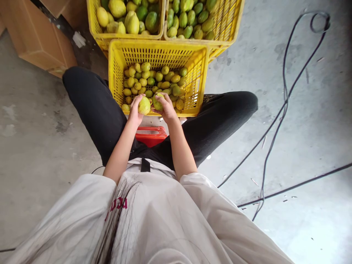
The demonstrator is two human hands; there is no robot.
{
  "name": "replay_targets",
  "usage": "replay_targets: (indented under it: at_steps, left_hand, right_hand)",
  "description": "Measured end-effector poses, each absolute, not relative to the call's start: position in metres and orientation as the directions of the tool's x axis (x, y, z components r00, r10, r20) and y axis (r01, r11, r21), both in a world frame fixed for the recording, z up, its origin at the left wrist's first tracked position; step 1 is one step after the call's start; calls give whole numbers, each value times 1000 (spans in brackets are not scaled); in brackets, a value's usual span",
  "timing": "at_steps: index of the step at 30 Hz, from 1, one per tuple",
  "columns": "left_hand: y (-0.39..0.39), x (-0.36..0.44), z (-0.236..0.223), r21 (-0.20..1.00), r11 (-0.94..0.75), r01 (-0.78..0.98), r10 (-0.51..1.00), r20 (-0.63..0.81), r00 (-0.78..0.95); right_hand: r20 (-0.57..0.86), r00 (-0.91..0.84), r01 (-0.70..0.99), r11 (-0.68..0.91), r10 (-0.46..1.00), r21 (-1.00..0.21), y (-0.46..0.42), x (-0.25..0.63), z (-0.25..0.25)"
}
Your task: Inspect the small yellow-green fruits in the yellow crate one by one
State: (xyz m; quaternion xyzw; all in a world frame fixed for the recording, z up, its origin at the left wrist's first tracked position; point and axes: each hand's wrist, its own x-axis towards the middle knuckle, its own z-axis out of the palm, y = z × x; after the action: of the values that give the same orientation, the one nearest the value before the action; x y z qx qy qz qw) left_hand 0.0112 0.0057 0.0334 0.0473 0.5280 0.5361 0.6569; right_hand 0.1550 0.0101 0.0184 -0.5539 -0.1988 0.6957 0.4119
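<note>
Over the crate (158, 44), left fingers (136, 99) clasp one fruit (144, 106) — right fingers (165, 103), a second fruit (157, 106).

Apparently a produce storeroom or warehouse: bare, stained concrete floor (233, 66), cardboard boxes (45, 42) upper left, slotted yellow plastic crates (156, 53) of green-yellow fruit (133, 24) at top centre.

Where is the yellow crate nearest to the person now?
In the head view, the yellow crate stands at upper centre, between the knees, just before two other fruit crates.

The grey floor (233, 69) carried looped black cables (286, 99) at right, cardboard boxes (41, 40) at upper left, and small scraps (254, 182).
</note>
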Motion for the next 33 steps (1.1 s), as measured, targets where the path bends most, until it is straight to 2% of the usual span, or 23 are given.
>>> replay_targets:
  at_steps: [4,14,22,33]
  left_hand:
    - [6,12,37,571,469,-673,727,-682,-72]
    - [3,17,39,726,405,-557,755,-609,-244]
    - [6,18,34,712,428,-557,687,-657,-311]
    - [6,14,18,742,416,-525,668,-641,-377]
  right_hand:
    - [-606,-55,-346,-585,793,-734,11,155,18]
    - [-648,-49,-355,-620,760,-700,10,151,25]
    - [-663,-35,-367,-627,748,-688,11,151,23]
    - [-613,-63,-333,-595,788,-731,10,152,16]
